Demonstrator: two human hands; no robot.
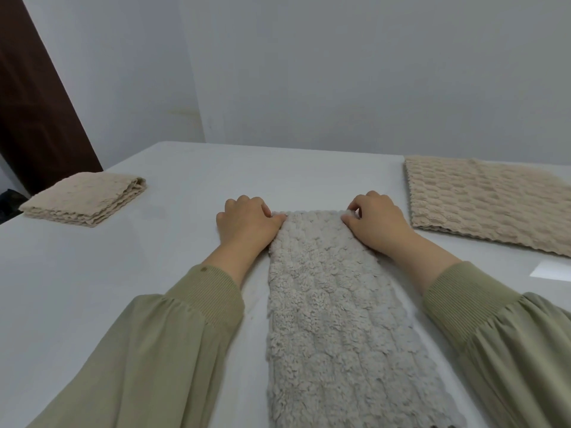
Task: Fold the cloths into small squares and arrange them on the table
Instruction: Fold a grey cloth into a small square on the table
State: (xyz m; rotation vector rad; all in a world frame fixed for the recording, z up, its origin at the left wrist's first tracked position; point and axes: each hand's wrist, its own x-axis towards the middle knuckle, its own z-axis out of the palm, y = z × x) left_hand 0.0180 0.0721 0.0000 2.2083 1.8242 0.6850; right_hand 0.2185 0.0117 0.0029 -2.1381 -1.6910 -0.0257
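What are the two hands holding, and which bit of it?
The long fluffy grey cloth, by its far end: the left hand pinches the far left corner, the right hand the far right corner.

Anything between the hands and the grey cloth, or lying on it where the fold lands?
Nothing visible. The left hand and right hand pinch the grey cloth at its far corners, and its top is bare. The folded cloth and flat cloth lie apart from it, one on either side.
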